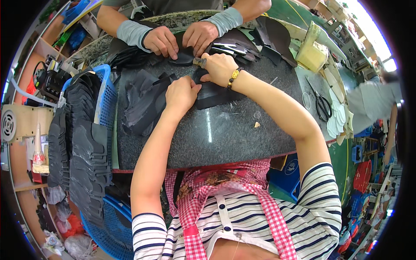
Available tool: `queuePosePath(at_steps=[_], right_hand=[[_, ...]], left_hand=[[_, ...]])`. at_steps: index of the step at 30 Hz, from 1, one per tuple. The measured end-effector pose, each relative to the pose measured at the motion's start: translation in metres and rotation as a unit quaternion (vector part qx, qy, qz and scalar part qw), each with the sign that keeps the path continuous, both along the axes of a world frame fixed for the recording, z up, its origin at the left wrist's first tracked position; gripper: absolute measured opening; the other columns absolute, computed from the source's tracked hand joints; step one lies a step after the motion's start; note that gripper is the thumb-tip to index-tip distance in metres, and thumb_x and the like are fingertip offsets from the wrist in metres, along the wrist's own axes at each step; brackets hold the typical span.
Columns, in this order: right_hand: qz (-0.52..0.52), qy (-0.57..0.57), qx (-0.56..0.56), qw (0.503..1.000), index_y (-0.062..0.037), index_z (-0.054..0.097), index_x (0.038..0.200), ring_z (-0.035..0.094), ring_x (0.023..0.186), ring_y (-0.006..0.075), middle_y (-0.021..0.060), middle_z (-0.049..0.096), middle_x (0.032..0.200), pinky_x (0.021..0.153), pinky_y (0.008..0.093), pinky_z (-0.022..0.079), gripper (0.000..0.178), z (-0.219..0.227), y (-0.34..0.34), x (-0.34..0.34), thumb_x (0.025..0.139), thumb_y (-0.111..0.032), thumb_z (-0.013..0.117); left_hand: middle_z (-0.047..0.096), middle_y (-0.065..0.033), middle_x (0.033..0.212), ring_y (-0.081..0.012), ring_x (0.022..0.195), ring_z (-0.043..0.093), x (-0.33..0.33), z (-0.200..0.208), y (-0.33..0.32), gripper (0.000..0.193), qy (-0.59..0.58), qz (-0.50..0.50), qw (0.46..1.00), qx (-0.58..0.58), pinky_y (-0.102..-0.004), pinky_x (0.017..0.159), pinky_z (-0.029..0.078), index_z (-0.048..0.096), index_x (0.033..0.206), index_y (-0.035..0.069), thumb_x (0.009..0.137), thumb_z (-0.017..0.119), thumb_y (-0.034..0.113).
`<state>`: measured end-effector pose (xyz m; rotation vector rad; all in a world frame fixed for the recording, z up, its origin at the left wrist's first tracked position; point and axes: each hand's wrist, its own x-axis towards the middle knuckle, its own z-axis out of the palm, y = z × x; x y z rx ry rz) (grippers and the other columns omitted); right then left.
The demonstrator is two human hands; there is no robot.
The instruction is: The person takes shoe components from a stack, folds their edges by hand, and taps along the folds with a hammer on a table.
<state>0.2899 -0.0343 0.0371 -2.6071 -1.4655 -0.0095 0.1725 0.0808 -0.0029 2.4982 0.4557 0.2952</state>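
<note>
My left hand (182, 94) is closed, its fingertips curled down at the edge of the dark leather-like pieces (145, 102); the fingers partly hide what they pinch. In front of it my right hand (220, 69) is closed round a short, worn brownish tool (199, 62), whose kind I cannot make out. Under that hand lies a black strip-like piece (212, 96), flat on the dark speckled tabletop (182, 143). Across the table, a co-worker's two hands (180, 41) hold a small black piece (182, 57), close to the tool's end.
Stacked black cut pieces hang over a blue basket (111, 93) on the left. Black scissors (323, 106), white cut shapes (336, 115) and a yellowish block (313, 53) are on the right. More dark pieces (277, 37) lie at the far edge. Another blue basket (108, 229) stands lower left.
</note>
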Motion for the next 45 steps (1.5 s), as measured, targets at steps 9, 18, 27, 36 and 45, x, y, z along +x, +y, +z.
queuePosePath(at_steps=[9, 18, 27, 36, 45], right_hand=[[-0.01, -0.003, -0.012, 1.0, 0.0011, 0.058, 0.095, 0.07, 0.083, 0.0328, 0.017, 0.069, 0.084, 0.072, 0.0401, 0.055, 0.04, -0.003, 0.007, -0.009, 0.073, -0.024, 0.08], [-0.027, 0.003, -0.026, 0.999, 0.0011, 0.06, 0.096, 0.07, 0.085, 0.0323, 0.0176, 0.07, 0.087, 0.072, 0.0401, 0.055, 0.038, -0.001, 0.009, -0.013, 0.071, -0.021, 0.079], [0.065, 0.03, 0.269, 0.96, -0.0062, 0.058, 0.098, 0.063, 0.065, 0.0347, 0.0148, 0.061, 0.07, 0.057, 0.0421, 0.05, 0.019, 0.022, -0.06, -0.029, 0.088, -0.022, 0.062], [0.066, 0.316, 0.003, 0.947, -0.0079, 0.057, 0.1, 0.062, 0.063, 0.0387, 0.0162, 0.06, 0.067, 0.058, 0.0453, 0.049, 0.02, 0.022, -0.155, -0.112, 0.09, -0.024, 0.062], [0.106, 0.277, 0.031, 0.955, -0.0065, 0.053, 0.096, 0.06, 0.059, 0.0402, 0.0168, 0.057, 0.061, 0.051, 0.0476, 0.046, 0.02, 0.027, -0.142, -0.102, 0.088, -0.022, 0.063]], left_hand=[[0.066, -0.0204, 0.076, -0.0387, 0.079, 0.065, 0.001, -0.004, -0.001, 0.025, 0.011, 0.017, 1.0, 0.021, -0.0454, 0.07, 0.049, 0.063, 0.077, 0.0, 0.085, 0.068, 0.024], [0.06, -0.0185, 0.073, -0.0389, 0.07, 0.061, -0.078, 0.056, -0.096, 0.018, -0.086, -0.2, 0.972, -0.084, -0.0452, 0.063, 0.047, 0.053, 0.081, 0.001, 0.086, 0.063, 0.016], [0.044, -0.0034, 0.057, -0.0106, 0.047, 0.044, -0.158, 0.005, -0.082, 0.02, -0.037, 0.008, 0.969, -0.246, -0.0285, 0.047, 0.035, 0.048, 0.106, 0.006, 0.088, 0.055, 0.001], [0.061, -0.0024, 0.093, -0.0051, 0.072, 0.057, -0.14, 0.03, -0.027, 0.055, 0.207, -0.159, 0.877, -0.404, -0.0212, 0.063, 0.048, 0.05, 0.128, -0.001, 0.077, 0.071, 0.001], [0.066, -0.0079, 0.08, -0.0133, 0.064, 0.062, -0.097, 0.021, -0.053, 0.022, 0.107, -0.137, 0.962, -0.212, -0.0268, 0.061, 0.049, 0.069, 0.097, -0.001, 0.077, 0.071, 0.007]])
